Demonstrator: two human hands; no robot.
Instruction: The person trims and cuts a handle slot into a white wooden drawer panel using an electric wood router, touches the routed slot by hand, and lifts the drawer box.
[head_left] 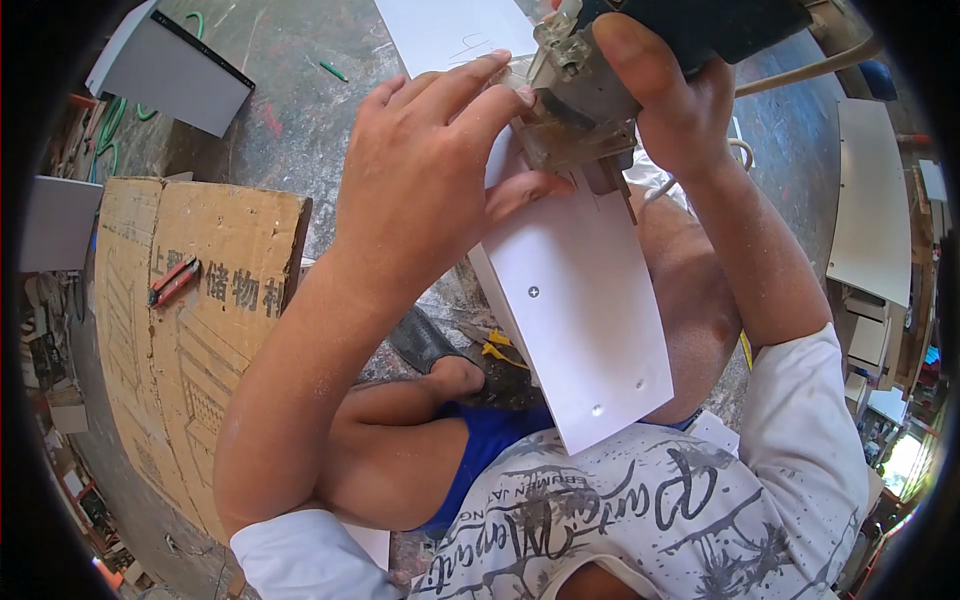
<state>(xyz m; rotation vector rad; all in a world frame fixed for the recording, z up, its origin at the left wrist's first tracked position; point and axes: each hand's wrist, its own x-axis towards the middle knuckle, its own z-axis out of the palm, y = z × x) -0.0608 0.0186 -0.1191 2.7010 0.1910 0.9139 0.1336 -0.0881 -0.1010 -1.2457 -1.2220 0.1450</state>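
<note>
My right hand [680, 110] is wrapped around a corded power tool [600, 85] with a dark blue body and a grey metal front end. Its exact kind is hard to make out. The tool's base rests on a long white panel [590, 310] lying across my lap. My left hand [420, 160] is curved about the front of the tool, with fingertips against it and the thumb on the panel by its base. Pencil lines show on the panel close to the tool. A screw [533, 292] and two small round marks are visible nearer my body. The cutting end is hidden.
On the left, a cardboard sheet [215, 350] holds a red utility knife [174, 282]. A white panel [175, 75] stands at upper left, near a green pencil-like stick [333, 71]. Yellow-handled pliers [500, 348] lie by my foot. Another pale panel [870, 195] is at right.
</note>
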